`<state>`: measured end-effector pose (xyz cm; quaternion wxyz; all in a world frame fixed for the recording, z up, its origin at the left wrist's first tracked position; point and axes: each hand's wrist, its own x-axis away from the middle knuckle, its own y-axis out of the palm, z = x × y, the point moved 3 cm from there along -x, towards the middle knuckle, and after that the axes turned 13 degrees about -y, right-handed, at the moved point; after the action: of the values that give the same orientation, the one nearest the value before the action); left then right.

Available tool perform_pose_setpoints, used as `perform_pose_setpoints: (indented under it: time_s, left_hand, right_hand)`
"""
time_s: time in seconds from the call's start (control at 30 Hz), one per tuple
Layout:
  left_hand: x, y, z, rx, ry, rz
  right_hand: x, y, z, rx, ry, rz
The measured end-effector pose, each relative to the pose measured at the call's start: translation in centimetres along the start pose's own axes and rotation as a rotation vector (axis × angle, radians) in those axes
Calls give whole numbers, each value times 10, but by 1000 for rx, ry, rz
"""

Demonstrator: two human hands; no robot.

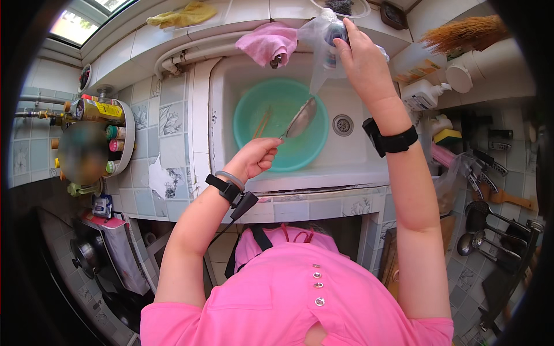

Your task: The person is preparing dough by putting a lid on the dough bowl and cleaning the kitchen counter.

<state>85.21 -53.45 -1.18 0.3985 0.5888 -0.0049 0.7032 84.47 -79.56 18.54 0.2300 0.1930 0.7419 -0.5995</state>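
Observation:
A green plastic basin [318, 151] sits in the white sink [363, 151], with water and a pair of chopsticks [262, 123] in it. My left hand [255, 160] holds a metal ladle or large spoon [302, 117] by its handle, its bowl above the basin. My right hand [361, 60] is at a bottle [330, 34] at the sink's back edge, thumb and fingers around its side. A translucent plastic bag [320, 71] hangs by that bottle. Left of it, a pink cloth [270, 41] drapes over what looks like the faucet.
A yellow rubber glove [184, 15] lies on the back ledge. A rack of seasoning jars [127, 138] stands at the left. To the right are a white pump bottle [422, 95], a straw brush [465, 32], a sponge [448, 137], knives [484, 179] and hanging utensils [476, 216]. The sink drain [343, 125] shows beside the basin.

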Motion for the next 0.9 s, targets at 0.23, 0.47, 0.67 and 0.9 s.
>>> perform_pose_setpoints:
  time_s: [0.23, 0.47, 0.67, 0.9]
  left_hand:
    - [7, 47, -7, 157, -5, 40]
    - [8, 62, -6, 121, 50, -17]
    - [1, 66, -3, 144, 42, -26]
    - [-9, 64, -4, 189, 19, -61]
  right_hand:
    - [4, 4, 4, -54, 4, -50]
    - [3, 2, 6, -13, -34, -62]
    - [4, 4, 8, -19, -52, -73]
    - [6, -6, -2, -31, -94, 18]
